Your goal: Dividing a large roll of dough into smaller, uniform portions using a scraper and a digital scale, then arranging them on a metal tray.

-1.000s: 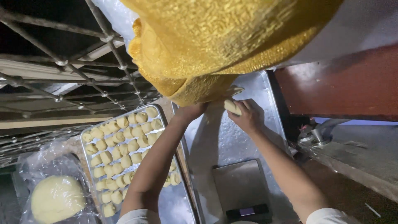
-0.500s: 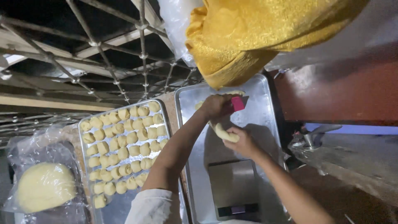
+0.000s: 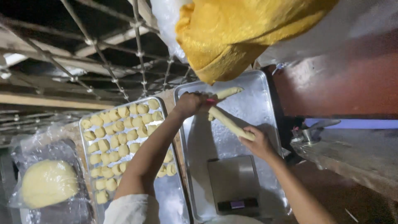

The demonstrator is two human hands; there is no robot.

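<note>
My left hand (image 3: pixel 188 103) is closed around a small pink cutter (image 3: pixel 211 100) at the far end of a pale dough rope (image 3: pixel 230 123). My right hand (image 3: pixel 259 143) grips the near end of that rope, which lies slanted over a floured metal tray (image 3: pixel 265 95). A short separate piece of dough (image 3: pixel 228 92) lies just beyond the cutter on the same tray.
A second tray (image 3: pixel 161 195) to the left holds several rows of small dough balls (image 3: pixel 120 141). A big dough lump (image 3: pixel 47 182) sits in clear plastic at far left. A small scale (image 3: pixel 234 184) rests on the near tray end. A yellow cloth (image 3: pixel 240 33) hangs above.
The dough in my right hand has stretched from a short piece into a long rope. My right hand drew back toward me; my left hand with the cutter stayed at the far end.
</note>
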